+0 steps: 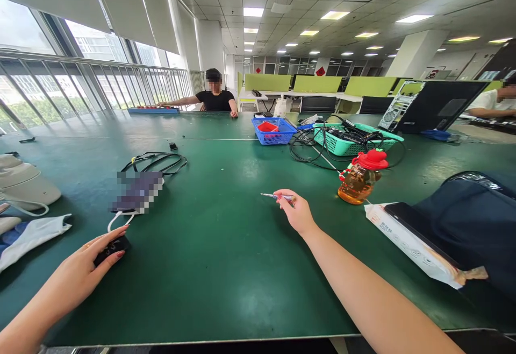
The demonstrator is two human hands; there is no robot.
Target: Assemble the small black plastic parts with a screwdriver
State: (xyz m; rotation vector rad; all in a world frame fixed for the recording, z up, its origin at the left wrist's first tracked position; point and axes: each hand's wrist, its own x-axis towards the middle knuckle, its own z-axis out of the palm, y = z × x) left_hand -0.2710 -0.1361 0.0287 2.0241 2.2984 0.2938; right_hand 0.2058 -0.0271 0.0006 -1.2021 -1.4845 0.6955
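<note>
Right hand (297, 213) is clamped on screwdriver (278, 196), left of bottle (356, 184); farther left, black box (114, 248) is gripped by left hand (83, 269). Black box not yet touched by screwdriver.

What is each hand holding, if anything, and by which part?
The right hand pinches a slim pointed tool by its handle. The left hand spans a small black object; whether it grips is unclear.

Slim screwdriver (276, 196), tip leftward, partly covered black object (114, 248)
</note>
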